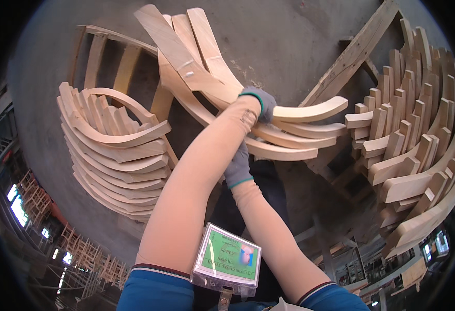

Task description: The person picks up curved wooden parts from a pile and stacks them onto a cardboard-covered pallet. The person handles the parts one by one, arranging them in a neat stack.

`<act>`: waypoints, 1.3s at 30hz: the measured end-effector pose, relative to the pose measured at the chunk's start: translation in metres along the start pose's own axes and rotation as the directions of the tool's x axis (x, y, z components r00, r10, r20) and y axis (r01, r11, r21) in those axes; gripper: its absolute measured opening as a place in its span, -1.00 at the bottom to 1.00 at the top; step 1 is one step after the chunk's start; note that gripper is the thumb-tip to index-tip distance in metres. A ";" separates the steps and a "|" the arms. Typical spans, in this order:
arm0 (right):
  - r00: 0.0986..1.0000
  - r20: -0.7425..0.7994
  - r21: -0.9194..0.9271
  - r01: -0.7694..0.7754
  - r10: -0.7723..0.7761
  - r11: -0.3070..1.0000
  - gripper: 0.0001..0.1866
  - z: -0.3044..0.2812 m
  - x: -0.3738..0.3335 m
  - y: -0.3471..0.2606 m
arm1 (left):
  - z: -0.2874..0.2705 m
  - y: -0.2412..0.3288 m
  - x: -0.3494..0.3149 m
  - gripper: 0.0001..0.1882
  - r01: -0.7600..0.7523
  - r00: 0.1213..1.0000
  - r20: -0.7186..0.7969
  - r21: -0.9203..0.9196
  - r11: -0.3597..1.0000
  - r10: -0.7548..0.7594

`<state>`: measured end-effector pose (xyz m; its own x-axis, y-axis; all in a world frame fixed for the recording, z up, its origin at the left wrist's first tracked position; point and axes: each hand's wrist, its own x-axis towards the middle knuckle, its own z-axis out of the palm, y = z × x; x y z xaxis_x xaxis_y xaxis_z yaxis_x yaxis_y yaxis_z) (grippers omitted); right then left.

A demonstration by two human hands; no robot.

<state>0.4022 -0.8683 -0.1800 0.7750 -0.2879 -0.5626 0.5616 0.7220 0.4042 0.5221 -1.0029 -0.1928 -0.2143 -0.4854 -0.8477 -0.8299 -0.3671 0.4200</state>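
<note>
A bundle of pale, smooth, curved wooden pieces (214, 87) lay across the space in front of the person, its broad flat ends fanned out toward the upper left and its narrower curved ends spread toward the right. The left hand (263, 106), in a grey glove with a green cuff, was over the middle of the bundle, its fingers bent down and grasping the pieces there. The right hand (239, 168), gloved in the same grey and green, reached in at the bundle's near side, below the left forearm that crossed above it; its fingers were hidden, so whether they gripped the wood could not be told. Left of the bundle stood a tall stack of pale bowed wooden slats (121, 165), layered one upon another, with a wooden frame with wide crosspieces (127, 67) behind it. Right of the bundle rose a large pile of pale curved wooden parts (411, 150), many with their blunt ends turned toward it, and a rough straight wooden beam (349, 56) slanted up beyond the bundle's right end. Grey floor (289, 46) stretched past its far side. Nearer the person than the bundle hung a green-and-white card in a clear plastic holder (227, 256), between two blue sleeves with striped trim (157, 289).
</note>
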 end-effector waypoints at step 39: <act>0.728 -0.656 -0.716 -0.684 0.202 0.138 -0.83 0.222 -0.268 -0.100 | 0.355 0.122 -0.488 -0.36 0.399 0.626 -0.040 -0.842 0.363 -0.779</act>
<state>0.2024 -1.0029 0.0905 0.4872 0.3488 -0.8006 -0.6601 0.7473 -0.0761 0.3424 -0.5293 0.1569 0.5329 -0.0492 -0.8447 0.0465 -0.9951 0.0873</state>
